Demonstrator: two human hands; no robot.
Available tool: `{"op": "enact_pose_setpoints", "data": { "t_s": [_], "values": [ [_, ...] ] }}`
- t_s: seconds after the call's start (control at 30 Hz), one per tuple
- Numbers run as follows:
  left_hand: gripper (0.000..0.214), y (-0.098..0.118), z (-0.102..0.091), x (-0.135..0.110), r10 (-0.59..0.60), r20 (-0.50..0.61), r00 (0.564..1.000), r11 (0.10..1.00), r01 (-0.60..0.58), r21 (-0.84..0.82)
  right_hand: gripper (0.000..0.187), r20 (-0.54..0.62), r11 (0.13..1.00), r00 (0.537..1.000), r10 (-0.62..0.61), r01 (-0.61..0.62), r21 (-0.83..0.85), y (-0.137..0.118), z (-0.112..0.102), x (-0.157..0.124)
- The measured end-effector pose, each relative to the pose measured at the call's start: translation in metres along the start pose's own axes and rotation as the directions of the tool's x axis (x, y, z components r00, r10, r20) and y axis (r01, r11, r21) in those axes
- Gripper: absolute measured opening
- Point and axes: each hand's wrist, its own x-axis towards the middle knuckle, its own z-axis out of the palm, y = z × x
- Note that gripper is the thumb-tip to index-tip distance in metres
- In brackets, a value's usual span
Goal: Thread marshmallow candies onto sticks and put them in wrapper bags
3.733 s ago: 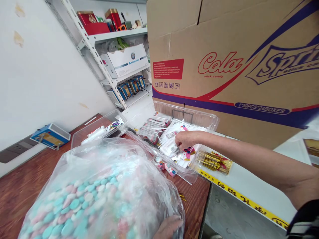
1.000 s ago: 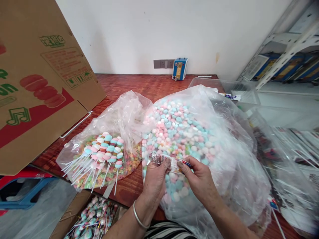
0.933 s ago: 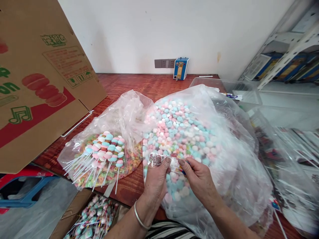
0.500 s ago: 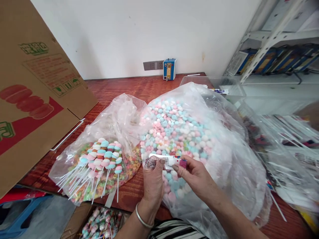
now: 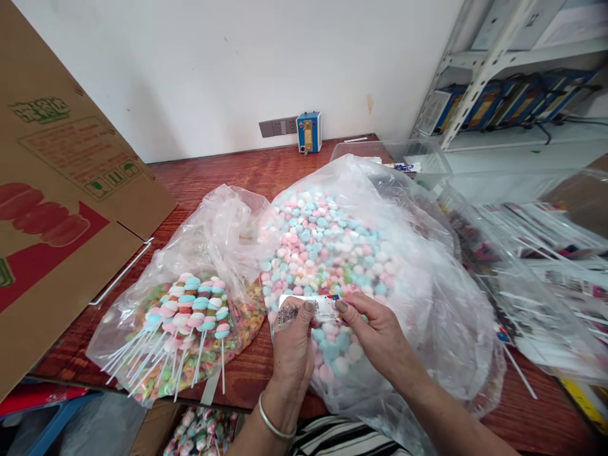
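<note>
Between my two hands is a small printed plastic wrapper [image 5: 325,308], mostly white and clear with dark print, and red and blue marks at its right end. My left hand [image 5: 295,339] pinches the left part, thumb on top. On the right end, my right hand [image 5: 373,323] closes thumb and fingers. Whether anything is inside the wrapper cannot be made out. Behind and below the hands lies a big clear bag of pink, white and blue candies [image 5: 308,240]. To the left, candy skewers on white sticks [image 5: 192,307] rest on a bag of coloured ring candies [image 5: 247,316].
A tall cardboard box [image 5: 71,209] stands at the left. Below the table edge, a carton holds wrapped candies [image 5: 202,430]. At the right are clear trays with printed wrappers [image 5: 536,234] and a lone white stick [image 5: 520,370]. A blue device [image 5: 309,132] stands by the wall.
My right fingers have shifted inward along the wrapper and now cover its purple end. The view has turned slightly right. The wrapper stays in both hands.
</note>
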Motion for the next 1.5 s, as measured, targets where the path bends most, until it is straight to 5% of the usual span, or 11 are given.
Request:
{"op": "enact_pose_setpoints", "data": {
  "t_s": [0.17, 0.33, 0.5, 0.73, 0.97, 1.17, 1.37, 1.5],
  "values": [
    [0.031, -0.001, -0.003, 0.0, -0.235, 0.11, 0.966, 0.961, 0.248, -0.124, 0.043, -0.02, 0.972, 0.99, -0.138, 0.132, -0.193, -0.004, -0.003, -0.001],
    [0.034, -0.001, -0.007, 0.004, -0.348, 0.032, 0.937, 0.874, 0.337, -0.349, 0.021, -0.117, 0.973, 0.969, -0.217, 0.204, -0.112, -0.011, -0.009, -0.011],
    [0.033, -0.002, -0.007, 0.005, -0.332, 0.05, 0.942, 0.873, 0.328, -0.362, 0.022, -0.158, 0.946, 0.937, -0.311, 0.289, -0.146, -0.017, -0.007, -0.022],
    [0.034, 0.001, -0.006, 0.003, -0.301, 0.089, 0.949, 0.88, 0.313, -0.357, 0.016, -0.158, 0.977, 0.965, -0.211, 0.201, -0.076, -0.014, -0.001, -0.018],
    [0.032, -0.001, 0.001, 0.001, -0.219, 0.039, 0.975, 0.934, 0.221, -0.282, 0.014, 0.041, 0.976, 0.976, -0.215, 0.217, -0.027, -0.006, 0.005, -0.014],
    [0.019, 0.003, 0.0, -0.002, -0.287, 0.199, 0.937, 0.931, 0.322, -0.172, 0.017, 0.024, 0.931, 0.954, -0.3, 0.298, -0.21, 0.006, 0.005, -0.014],
    [0.026, 0.001, -0.003, -0.001, -0.387, 0.096, 0.917, 0.848, 0.395, -0.354, 0.024, 0.151, 0.841, 0.884, -0.442, 0.467, -0.272, 0.005, -0.001, -0.013],
    [0.027, 0.001, -0.004, -0.002, -0.444, 0.092, 0.891, 0.815, 0.445, -0.371, 0.026, 0.148, 0.852, 0.899, -0.411, 0.437, -0.289, 0.0, -0.002, -0.013]
  ]
}}
